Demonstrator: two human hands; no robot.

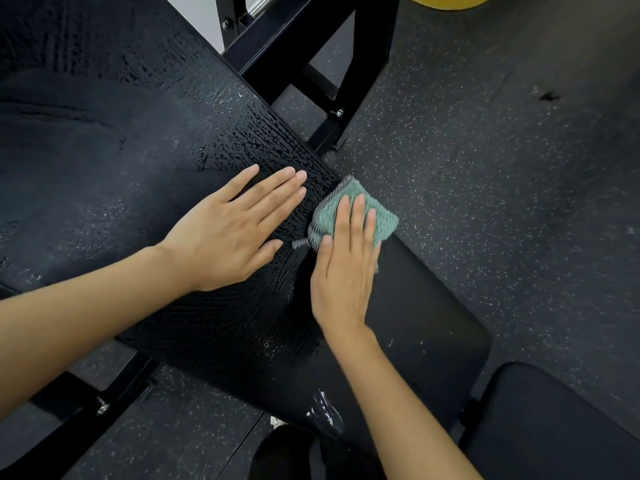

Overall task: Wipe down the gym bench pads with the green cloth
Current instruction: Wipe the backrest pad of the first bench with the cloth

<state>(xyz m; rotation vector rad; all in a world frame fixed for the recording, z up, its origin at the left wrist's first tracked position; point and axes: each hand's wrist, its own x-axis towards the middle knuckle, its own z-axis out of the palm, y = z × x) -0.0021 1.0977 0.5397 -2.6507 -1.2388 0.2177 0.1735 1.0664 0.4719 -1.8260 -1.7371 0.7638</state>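
Observation:
A long black back pad (131, 161) runs from the upper left to the middle, its surface streaked with wet marks. A smaller black seat pad (429, 323) adjoins it at the lower right. The folded green cloth (381, 216) lies at the far edge where the two pads meet. My right hand (346, 268) presses flat on the cloth with straight fingers. My left hand (235, 230) rests flat on the back pad just left of the cloth, fingers straight.
The black steel bench frame (294, 46) rises behind the pad, with another frame leg (90, 407) at the lower left. A second black pad (554, 427) sits at the lower right. The floor (502, 150) is dark speckled rubber. A yellow object (450, 0) shows at the top edge.

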